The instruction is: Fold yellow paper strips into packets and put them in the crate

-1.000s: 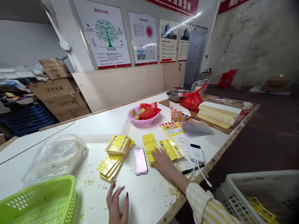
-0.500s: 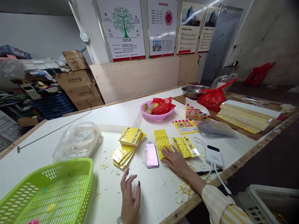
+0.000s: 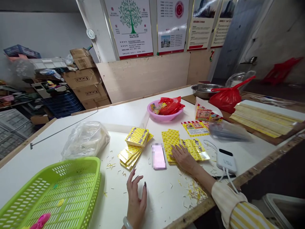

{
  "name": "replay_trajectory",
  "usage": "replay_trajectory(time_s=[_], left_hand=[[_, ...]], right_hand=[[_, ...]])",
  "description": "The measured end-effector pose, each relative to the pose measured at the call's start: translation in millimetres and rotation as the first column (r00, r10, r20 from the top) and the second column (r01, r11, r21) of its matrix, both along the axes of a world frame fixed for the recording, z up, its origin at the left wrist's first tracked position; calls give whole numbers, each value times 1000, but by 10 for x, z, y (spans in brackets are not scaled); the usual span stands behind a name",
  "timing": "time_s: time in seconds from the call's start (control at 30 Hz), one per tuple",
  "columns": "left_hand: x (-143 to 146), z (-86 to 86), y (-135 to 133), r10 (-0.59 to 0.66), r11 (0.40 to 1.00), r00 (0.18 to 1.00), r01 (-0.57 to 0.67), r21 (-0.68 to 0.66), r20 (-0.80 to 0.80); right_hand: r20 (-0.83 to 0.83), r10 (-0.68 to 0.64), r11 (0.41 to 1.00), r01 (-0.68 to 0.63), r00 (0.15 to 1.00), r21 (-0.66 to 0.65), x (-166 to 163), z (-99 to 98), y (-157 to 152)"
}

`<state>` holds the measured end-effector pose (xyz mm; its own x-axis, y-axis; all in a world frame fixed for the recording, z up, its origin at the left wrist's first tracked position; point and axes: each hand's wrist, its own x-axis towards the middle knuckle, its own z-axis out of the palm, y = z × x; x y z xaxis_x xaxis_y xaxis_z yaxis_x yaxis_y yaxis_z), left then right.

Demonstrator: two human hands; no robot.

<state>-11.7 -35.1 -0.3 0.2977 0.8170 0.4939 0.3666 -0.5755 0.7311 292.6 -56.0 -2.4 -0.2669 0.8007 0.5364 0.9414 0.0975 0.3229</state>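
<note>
My right hand lies flat on yellow patterned card sheets, fingers stretched and fairly close together. Beside it, partly under the hand, are yellow printed cards with cartoon figures. My left hand holds nothing; its fingers are apart and loosely bent over the white table. A phone lies between the two hands. Beyond my left hand, flat yellow cards are fanned in a pile, with a thicker stack of yellow cards at its far end.
A green basket stands at left, near a clear plastic bag. A pink bowl with a red bag is farther back. At right are a white power bank with cables and stacked boards. Paper scraps litter the front edge.
The top patterned sheet has slid right under my right hand, showing another sheet beneath, nearer the cartoon cards. My left hand keeps its pose. The whole view has shifted slightly.
</note>
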Motion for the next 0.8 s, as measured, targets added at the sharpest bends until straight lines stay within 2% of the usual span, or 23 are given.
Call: replay_trajectory(time_s=[0.3,0.6,0.8], left_hand=[[-9,-49,8,-22,1000,999,23,18,-29],[-9,-14,12,-33,999,999,33,-5,-31],[9,22,-7,-33,999,999,33,-9,-21]], right_hand=[[-64,64,998,-65,996,-24,-73,-60,-37],[-264,16,1000,-10,965,22,-165,125,-39],[-360,117,993,-100,925,66,-15,252,-79]])
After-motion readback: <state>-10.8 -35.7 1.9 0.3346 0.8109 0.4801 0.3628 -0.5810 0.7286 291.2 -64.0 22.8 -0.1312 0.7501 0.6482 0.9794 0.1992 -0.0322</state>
